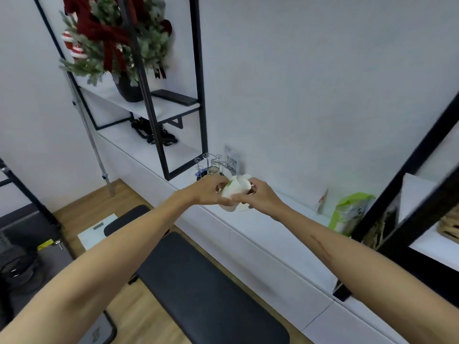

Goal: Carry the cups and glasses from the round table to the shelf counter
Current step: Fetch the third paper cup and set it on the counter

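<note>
White cups (233, 192), centre of frame, held over the front edge of the white shelf counter (268, 234). Looks like two or more, nested or bunched, one with a green mark; exact count unclear. Left hand (211, 192) grips the bunch from the left, fingers curled round it. Right hand (255, 196) pinches it from the right, thumb on the near cup. Both hands clamped on the cups, nothing set down yet.

Step in hand, my read: separate them and place them on the counter. Do it well: keep left hand as the anchor, peel one cup off with the right, set each upright on bare counter right of the wire glass rack (211, 165), clear of the green bag (347, 212) at right. Don't let go until the base sits flat.

Hard to see: cup rims and handles mostly covered by fingers. Rack contents blurred, maybe one glass in it. QR sign (231, 163) behind unreadable. Round table not in frame. Black bench (198, 281) below the arms.
</note>
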